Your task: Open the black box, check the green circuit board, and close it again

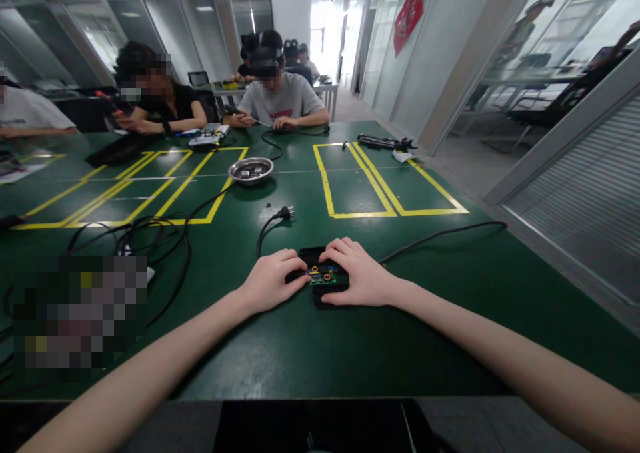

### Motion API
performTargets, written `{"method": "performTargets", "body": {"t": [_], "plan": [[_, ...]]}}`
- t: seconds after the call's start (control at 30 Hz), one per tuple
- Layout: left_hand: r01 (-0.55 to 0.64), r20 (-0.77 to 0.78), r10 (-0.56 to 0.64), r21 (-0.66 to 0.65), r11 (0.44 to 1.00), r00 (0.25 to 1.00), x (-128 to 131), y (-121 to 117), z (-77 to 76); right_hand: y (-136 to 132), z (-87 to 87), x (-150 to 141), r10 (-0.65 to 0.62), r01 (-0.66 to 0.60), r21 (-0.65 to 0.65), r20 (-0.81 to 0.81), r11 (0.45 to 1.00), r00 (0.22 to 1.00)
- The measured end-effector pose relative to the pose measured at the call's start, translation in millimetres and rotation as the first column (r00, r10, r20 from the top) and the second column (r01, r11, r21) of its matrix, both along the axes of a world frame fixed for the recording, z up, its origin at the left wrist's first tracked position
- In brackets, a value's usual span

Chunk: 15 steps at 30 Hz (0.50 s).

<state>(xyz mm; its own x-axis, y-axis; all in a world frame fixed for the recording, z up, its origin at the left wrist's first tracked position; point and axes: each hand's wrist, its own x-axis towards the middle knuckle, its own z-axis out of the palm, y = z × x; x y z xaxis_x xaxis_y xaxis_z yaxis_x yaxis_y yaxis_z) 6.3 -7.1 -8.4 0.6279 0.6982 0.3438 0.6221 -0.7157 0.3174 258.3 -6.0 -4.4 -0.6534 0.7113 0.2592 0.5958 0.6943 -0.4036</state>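
A black plastic housing [319, 299] lies open on the table in front of me, with a green circuit board [316, 281] inside it. The board carries copper-coloured ring coils and a few coloured wires. My left hand [273, 281] pinches a black cable end [296, 276] at the housing's left side, thumb and fingers closed around it. Wrapped over the right side of the housing, my right hand [364, 274] grips it between thumb and fingers and hides part of the board. A black power plug [284, 213] rests just beyond, its cord running behind my left hand.
A metal bowl [251, 171] with small parts stands ahead. Coiled black cables [150, 236] and a blurred-out item [80, 313] lie left. Another cable [440, 238] runs right. Yellow tape [363, 215] marks the green table. Black tools [385, 142] lie far right; co-workers sit opposite.
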Motion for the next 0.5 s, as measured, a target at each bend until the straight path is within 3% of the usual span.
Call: {"method": "performTargets", "body": {"t": [0.5], "plan": [[-0.047, -0.008, 0.047, 0.036, 0.998, 0.999, -1.5, 9.1, -2.8, 6.1, -7.6, -25.6, -0.172, 0.173, 0.086, -0.024, 0.981, 0.985]]}}
